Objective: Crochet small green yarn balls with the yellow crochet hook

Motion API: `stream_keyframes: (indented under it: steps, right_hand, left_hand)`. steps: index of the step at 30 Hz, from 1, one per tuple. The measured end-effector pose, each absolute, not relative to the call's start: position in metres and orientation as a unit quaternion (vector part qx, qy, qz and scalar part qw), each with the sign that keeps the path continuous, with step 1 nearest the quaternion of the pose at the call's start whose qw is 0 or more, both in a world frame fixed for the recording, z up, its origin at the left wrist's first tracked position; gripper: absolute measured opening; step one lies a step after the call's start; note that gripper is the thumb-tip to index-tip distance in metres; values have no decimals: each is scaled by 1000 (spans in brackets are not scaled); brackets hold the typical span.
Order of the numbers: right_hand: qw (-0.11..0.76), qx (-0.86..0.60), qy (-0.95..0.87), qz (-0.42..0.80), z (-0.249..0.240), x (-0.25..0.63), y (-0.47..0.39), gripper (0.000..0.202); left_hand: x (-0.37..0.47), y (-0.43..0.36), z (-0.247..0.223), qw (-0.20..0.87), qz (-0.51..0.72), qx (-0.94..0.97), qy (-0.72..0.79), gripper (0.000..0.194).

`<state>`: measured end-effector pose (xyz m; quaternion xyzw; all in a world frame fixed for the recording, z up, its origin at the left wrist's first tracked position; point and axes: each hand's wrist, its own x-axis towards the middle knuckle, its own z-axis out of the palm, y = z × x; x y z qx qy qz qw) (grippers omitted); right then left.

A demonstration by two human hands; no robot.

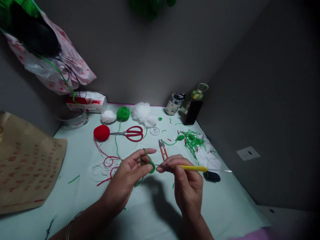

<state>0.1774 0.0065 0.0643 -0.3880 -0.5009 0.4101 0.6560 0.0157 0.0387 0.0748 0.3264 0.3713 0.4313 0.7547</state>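
My left hand (pixel 130 175) pinches a small green crochet piece (pixel 151 167) between thumb and fingers, with green yarn looped over the raised index finger. In my right hand (pixel 188 186) is a crochet hook (pixel 191 168) with a yellow handle, held like a pen. Its thin metal shaft points left and reaches the green piece; whether the tip is inside a stitch I cannot tell. From the green yarn ball (pixel 123 113) at the back a strand runs down toward my left hand. Orange-handled thread snips (pixel 163 150) lie just beyond my hands.
Red-handled scissors (pixel 134 133), a red yarn ball (pixel 101 133), a white yarn ball (pixel 108 116) and white stuffing (pixel 143 114) lie farther back. Green yarn scraps (pixel 193 141) are heaped at right, near a bottle (pixel 193 108) and pen cup (pixel 173 105). A brown paper bag (pixel 30 166) stands left.
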Motion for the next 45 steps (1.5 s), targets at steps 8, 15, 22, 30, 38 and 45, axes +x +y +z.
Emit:
stream_keyframes:
  steps: [8, 15, 22, 30, 38, 45]
  right_hand:
    - [647, -395, -513, 402, 65, 177, 6, 23]
    - [640, -399, -526, 394, 65, 178, 5, 24]
    - [651, -388, -524, 389, 65, 178, 5, 24]
    - [646, -403, -517, 391, 64, 178, 5, 24]
    - [648, -392, -526, 388, 64, 178, 5, 24]
    - [642, -391, -536, 384, 64, 179, 5, 24]
  left_hand:
    - [17, 38, 76, 752, 433, 335, 368, 41]
    - [16, 38, 75, 750, 432, 339, 368, 41]
    - [16, 40, 74, 756, 428, 336, 363, 42]
    - [17, 41, 74, 757, 435, 339, 351, 41]
    - [16, 39, 73, 761, 425, 345, 348, 44]
    - [15, 39, 71, 752, 420, 364, 354, 49]
